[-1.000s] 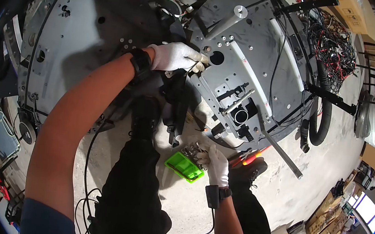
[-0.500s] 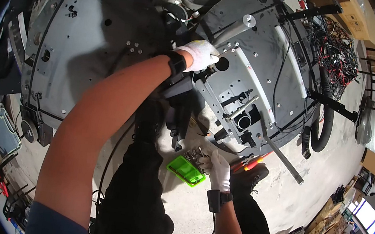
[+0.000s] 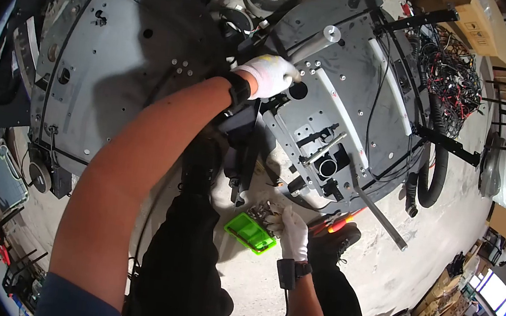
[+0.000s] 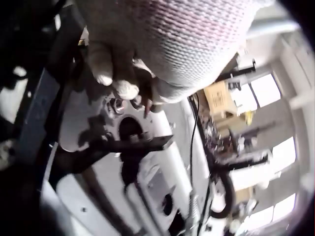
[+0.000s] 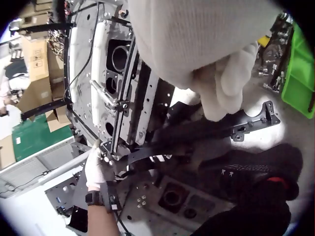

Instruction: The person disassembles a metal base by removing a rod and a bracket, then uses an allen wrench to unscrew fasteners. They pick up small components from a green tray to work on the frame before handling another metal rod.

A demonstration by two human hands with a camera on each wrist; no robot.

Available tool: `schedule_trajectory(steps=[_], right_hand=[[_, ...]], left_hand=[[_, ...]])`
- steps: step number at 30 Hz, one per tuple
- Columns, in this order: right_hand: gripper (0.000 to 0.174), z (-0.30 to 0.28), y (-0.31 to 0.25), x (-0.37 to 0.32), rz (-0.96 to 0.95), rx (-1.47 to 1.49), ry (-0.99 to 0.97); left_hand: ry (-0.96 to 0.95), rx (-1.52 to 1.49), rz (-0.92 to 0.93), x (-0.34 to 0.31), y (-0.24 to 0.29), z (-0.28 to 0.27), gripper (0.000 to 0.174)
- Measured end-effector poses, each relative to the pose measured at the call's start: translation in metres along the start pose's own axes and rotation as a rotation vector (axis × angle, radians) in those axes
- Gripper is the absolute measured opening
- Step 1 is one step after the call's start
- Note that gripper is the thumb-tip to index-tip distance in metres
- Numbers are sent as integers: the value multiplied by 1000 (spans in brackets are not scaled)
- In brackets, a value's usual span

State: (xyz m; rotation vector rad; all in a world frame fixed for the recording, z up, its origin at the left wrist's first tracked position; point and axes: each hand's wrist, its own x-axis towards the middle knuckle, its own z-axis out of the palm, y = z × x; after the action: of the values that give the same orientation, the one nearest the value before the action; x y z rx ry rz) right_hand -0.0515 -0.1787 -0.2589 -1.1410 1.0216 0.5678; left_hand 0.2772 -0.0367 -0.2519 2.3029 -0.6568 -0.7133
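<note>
Screws (image 3: 261,209) lie heaped at the fingertips of the right hand (image 3: 294,225), beside a green tray (image 3: 249,233); the fingers curl over them (grasping one or not, I cannot tell). The left hand (image 3: 270,75) pinches a thin tool (image 4: 146,105) just above a round hole (image 3: 299,90) in the metal plate (image 3: 360,89).

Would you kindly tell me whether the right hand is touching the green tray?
Apart. The right wrist view shows a gap with loose screws between the right hand and the green tray.
</note>
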Motion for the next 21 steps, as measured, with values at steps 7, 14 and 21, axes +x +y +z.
schedule_trajectory(steps=[7,14,21], right_hand=[[36,5,-24,-17,-70,-26,4],[39,13,-102,-51,-426,-65,98],[33,24,-148,-68,-537,-133,95]], left_hand=[[-50,22,218,-23,31,-15,27],[18,6,354,-69,123,-51,37],[342,-308,345,-145,239,-102,35]])
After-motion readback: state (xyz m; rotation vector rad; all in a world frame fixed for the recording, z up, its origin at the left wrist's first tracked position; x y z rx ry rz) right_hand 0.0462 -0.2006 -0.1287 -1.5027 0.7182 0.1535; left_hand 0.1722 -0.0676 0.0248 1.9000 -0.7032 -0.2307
